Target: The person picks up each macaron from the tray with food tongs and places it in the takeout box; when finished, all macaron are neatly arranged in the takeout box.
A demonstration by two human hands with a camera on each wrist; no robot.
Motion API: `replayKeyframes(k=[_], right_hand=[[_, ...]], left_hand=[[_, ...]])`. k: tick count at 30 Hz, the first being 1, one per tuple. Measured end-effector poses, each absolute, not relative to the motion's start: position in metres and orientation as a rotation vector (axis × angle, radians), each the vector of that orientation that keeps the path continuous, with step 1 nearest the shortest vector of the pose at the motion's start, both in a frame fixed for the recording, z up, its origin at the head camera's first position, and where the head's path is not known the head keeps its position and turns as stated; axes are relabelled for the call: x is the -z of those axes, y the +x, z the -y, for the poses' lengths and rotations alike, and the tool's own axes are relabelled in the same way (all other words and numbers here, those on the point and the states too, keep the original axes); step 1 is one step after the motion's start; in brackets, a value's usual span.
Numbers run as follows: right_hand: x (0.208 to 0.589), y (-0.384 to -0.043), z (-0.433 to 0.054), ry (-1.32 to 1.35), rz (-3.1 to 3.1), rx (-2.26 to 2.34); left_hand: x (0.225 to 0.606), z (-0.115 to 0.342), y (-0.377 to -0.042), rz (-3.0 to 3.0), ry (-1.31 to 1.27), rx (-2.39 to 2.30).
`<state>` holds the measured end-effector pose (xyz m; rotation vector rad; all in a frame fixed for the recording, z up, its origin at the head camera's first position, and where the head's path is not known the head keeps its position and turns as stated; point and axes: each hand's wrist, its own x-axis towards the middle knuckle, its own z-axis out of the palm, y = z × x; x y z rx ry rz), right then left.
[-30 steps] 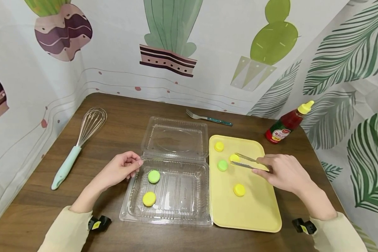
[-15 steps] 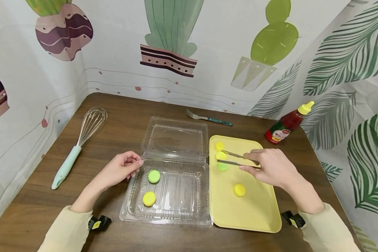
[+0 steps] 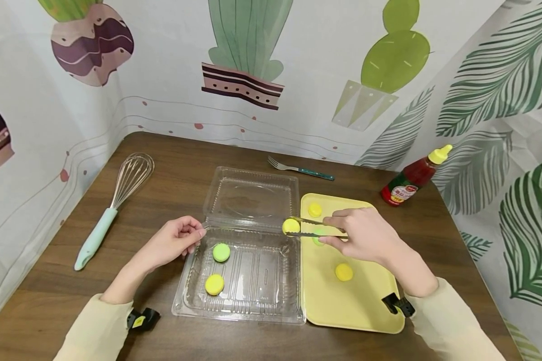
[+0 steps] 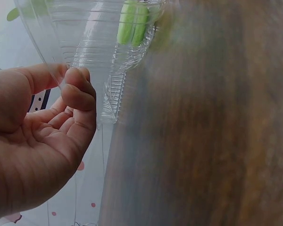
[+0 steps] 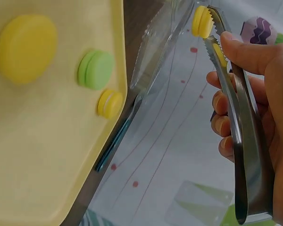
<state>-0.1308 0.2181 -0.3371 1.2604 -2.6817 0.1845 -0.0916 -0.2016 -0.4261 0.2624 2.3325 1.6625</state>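
My right hand [image 3: 368,235] grips metal tongs [image 5: 247,155], whose serrated tips pinch a yellow macaron [image 3: 291,227]. In the head view that macaron overlaps the right side of the clear plastic container [image 3: 248,281], near its hinge. With thumb and forefinger my left hand [image 3: 176,241] pinches the container's upper left rim. Inside the container lie a green macaron [image 3: 221,252] and a yellow one, left of the middle. The yellow tray [image 3: 352,308] holds two yellow macarons and a green macaron [image 5: 96,69], which the tongs partly cover in the head view.
The container's lid [image 3: 253,195] lies folded back behind its base. A fork [image 3: 302,170] is at the table's back edge, a red sauce bottle [image 3: 408,180] at the back right. On the left lies a whisk [image 3: 113,215] with a pale green handle.
My right hand has moved left, carrying the yellow macaron in the tongs from the tray to the container's right edge. The left hand has stayed at the rim.
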Motion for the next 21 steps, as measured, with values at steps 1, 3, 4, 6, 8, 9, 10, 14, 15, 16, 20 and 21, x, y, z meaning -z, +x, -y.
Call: replayKeyframes(k=[1,3,4,6,8,9,10,14,15,16,20,21], right_hand=[[0.337,-0.131,-0.215,1.266,2.682,-0.186],[0.338,-0.131,-0.209,1.280,2.676,-0.185],[0.338,-0.130,-0.206,1.286,2.671,-0.182],[0.340,-0.130,-0.201,1.301,2.656,-0.178],[0.341,-0.130,-0.196,1.315,2.642,-0.174],[0.342,-0.130,-0.194,1.322,2.638,-0.172],[0.343,-0.130,-0.192,1.329,2.634,-0.170],[0.346,-0.129,-0.184,1.364,2.639,-0.168],[0.347,-0.129,-0.182,1.373,2.639,-0.166],[0.348,-0.129,-0.180,1.381,2.641,-0.165],[0.351,-0.129,-0.172,1.419,2.647,-0.169],[0.352,-0.129,-0.170,1.429,2.649,-0.170]], left_hand=[[0.426,0.202,-0.092,-2.333,0.264,-1.663],[0.426,0.201,-0.091,-2.331,0.266,-1.665],[0.426,0.201,-0.092,-2.332,0.266,-1.664],[0.425,0.201,-0.092,-2.331,0.267,-1.661],[0.425,0.201,-0.092,-2.331,0.262,-1.660],[0.425,0.201,-0.092,-2.331,0.261,-1.660],[0.425,0.201,-0.092,-2.330,0.264,-1.660],[0.425,0.201,-0.092,-2.325,0.260,-1.669],[0.425,0.201,-0.092,-2.324,0.262,-1.670],[0.425,0.201,-0.092,-2.322,0.262,-1.672],[0.424,0.201,-0.092,-2.320,0.259,-1.678],[0.424,0.202,-0.092,-2.320,0.258,-1.677]])
